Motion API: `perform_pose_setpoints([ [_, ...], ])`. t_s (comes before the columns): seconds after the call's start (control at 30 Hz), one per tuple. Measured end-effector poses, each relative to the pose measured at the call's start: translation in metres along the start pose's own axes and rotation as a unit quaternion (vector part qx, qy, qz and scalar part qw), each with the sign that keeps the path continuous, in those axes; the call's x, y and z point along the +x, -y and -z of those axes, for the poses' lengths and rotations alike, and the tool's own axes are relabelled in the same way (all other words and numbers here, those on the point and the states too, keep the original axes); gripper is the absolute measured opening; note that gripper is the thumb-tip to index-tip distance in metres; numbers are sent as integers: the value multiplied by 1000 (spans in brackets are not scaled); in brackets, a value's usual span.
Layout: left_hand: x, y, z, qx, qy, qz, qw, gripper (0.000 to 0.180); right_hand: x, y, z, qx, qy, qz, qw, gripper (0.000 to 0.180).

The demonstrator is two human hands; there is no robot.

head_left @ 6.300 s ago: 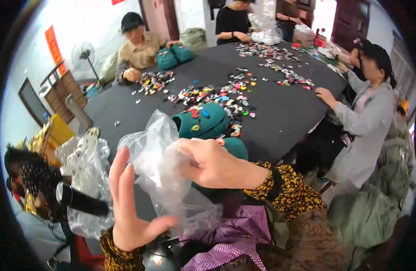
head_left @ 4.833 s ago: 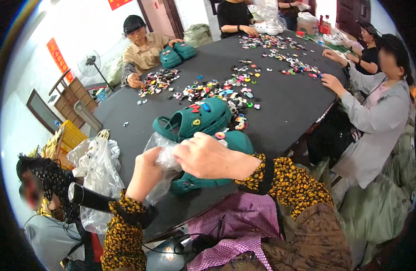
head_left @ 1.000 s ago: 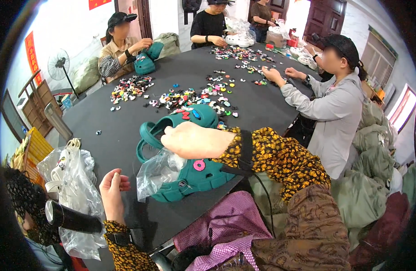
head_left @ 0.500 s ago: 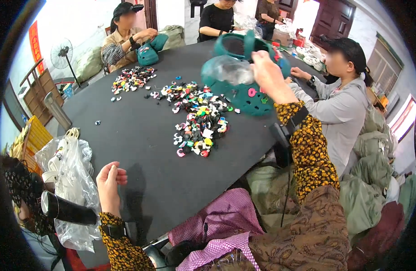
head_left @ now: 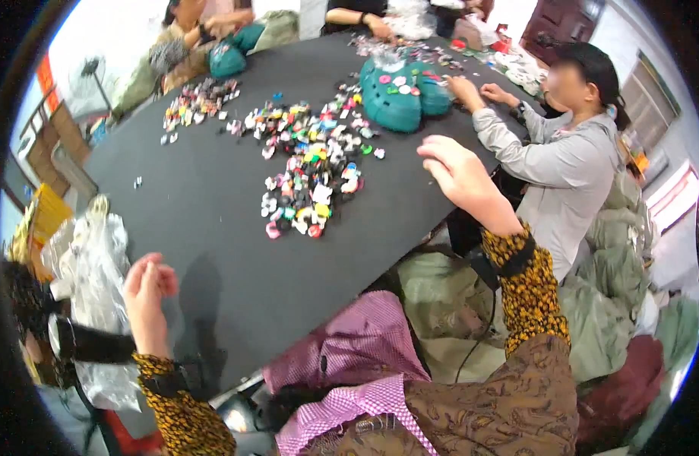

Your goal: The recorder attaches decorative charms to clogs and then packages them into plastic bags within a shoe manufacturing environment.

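A pair of teal foam clogs (head_left: 391,100) rests on the dark table near its right side. Pink and white charms dot the uppers, and clear plastic shows at the far end. My right hand (head_left: 467,181) is just in front of the clogs, apart from them, empty, fingers stretched and loosely spread. Over the table's left edge hovers my left hand (head_left: 148,304), its fingers loosely curled, somewhat blurred, with nothing visible in it. Between my hands and farther off lies a loose heap of small colourful shoe charms (head_left: 311,171).
Clear plastic bags (head_left: 99,289) hang by the left table edge, beside a black cylinder (head_left: 95,342). A co-worker in a grey jacket (head_left: 558,156) sits at the right, one hand near the clogs. Other people work across the table. Green sacks (head_left: 593,319) pile at the right.
The clogs, held up in my right hand before, now rest on the table near the grey-jacketed co-worker. My right hand has let go and drawn back toward me. The whole view has shifted slightly.
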State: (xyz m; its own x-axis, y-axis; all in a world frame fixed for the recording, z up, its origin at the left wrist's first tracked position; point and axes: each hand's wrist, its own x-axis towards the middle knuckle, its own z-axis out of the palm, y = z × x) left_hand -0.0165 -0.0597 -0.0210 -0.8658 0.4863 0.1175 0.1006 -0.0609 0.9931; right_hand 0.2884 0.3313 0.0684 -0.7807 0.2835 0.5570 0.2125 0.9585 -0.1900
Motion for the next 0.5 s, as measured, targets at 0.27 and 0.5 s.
perform_pose_setpoints([
  [0.27, -101, -121, -5, 185, 35, -76, 979, 24, -141, 24, 39, 145, 166, -246, 944, 14],
  [0.5, -223, -128, 65, 210, 156, 169, 950, 22, -320, 5, 17, 22, 545, -289, 787, 27],
])
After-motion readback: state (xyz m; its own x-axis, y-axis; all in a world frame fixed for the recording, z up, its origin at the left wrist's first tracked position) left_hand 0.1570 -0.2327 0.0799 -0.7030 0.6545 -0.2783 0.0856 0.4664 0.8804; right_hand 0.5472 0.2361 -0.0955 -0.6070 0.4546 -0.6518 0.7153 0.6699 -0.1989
